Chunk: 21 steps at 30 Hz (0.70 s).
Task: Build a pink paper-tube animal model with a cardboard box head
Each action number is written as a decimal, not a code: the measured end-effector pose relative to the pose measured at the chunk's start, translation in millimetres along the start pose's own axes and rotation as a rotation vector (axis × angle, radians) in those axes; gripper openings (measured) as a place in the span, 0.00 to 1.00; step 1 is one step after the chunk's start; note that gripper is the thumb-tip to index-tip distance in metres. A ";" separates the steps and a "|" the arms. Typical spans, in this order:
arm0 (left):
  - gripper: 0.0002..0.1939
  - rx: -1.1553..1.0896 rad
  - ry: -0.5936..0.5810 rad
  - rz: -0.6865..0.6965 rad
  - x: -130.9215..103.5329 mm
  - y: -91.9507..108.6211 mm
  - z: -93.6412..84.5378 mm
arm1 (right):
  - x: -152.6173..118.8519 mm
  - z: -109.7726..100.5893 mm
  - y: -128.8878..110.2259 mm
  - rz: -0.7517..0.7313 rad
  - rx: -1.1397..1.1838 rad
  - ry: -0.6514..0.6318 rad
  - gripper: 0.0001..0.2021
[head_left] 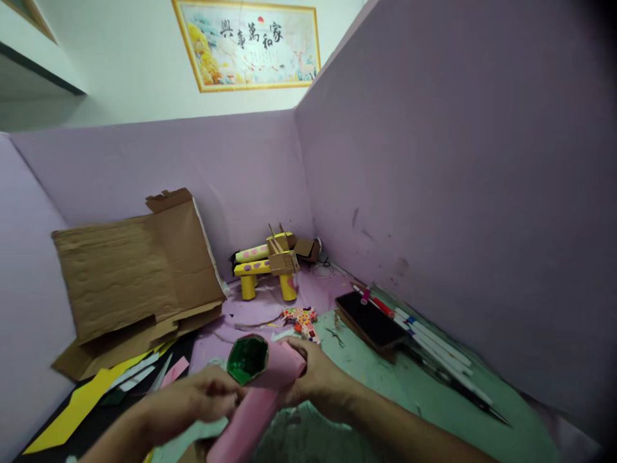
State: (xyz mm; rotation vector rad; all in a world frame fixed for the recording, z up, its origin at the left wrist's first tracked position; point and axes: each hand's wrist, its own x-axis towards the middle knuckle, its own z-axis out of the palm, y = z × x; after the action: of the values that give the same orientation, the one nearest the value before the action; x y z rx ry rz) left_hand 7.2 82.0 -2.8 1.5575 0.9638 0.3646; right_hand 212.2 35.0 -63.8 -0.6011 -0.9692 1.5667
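Two joined pink paper tubes are in front of me. The upper tube (281, 364) has its open end toward the left, showing a dark green inside. From beneath it, the lower tube (248, 421) slants down to the bottom edge. My right hand (315, 376) is closed round the right end of the upper tube, near where the two meet. My left hand (207, 395) has its fingers bent and pressed against the left side of the tubes, close to the join. Its fingertips are partly hidden.
Behind stand yellow spotted paper-tube animals (265, 263). Flat cardboard (135, 276) leans at left, above yellow paper strips (80, 408) and scissors (162, 373). Flowered paper scraps (301, 319) lie mid-table. A dark phone-like slab (371, 319) and several pens (438, 344) lie along the right wall.
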 end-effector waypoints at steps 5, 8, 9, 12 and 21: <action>0.22 0.197 0.360 0.070 -16.1 55.3 -54.0 | 0.0 1.0 -5.5 -0.073 -0.118 0.109 0.30; 0.27 0.346 0.568 0.194 -37.9 83.8 -54.4 | -2.5 6.5 -8.9 -0.124 -0.164 0.137 0.29; 0.28 0.397 0.610 0.271 -43.9 88.9 -45.6 | -3.4 8.5 -9.6 -0.129 -0.173 0.149 0.28; 0.31 0.681 0.586 0.447 -51.5 92.2 -3.1 | -5.6 13.7 -10.0 -0.133 -0.199 0.176 0.27; 0.28 0.904 0.570 0.537 -31.0 73.7 52.2 | -8.5 19.3 5.7 -0.181 -0.339 0.161 0.27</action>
State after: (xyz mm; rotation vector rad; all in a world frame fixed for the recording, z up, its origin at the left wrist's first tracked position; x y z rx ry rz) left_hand 52.4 28.0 61.6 2.6412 1.2137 0.8606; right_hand 195.4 21.7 -59.5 -0.8368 -1.1419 1.1833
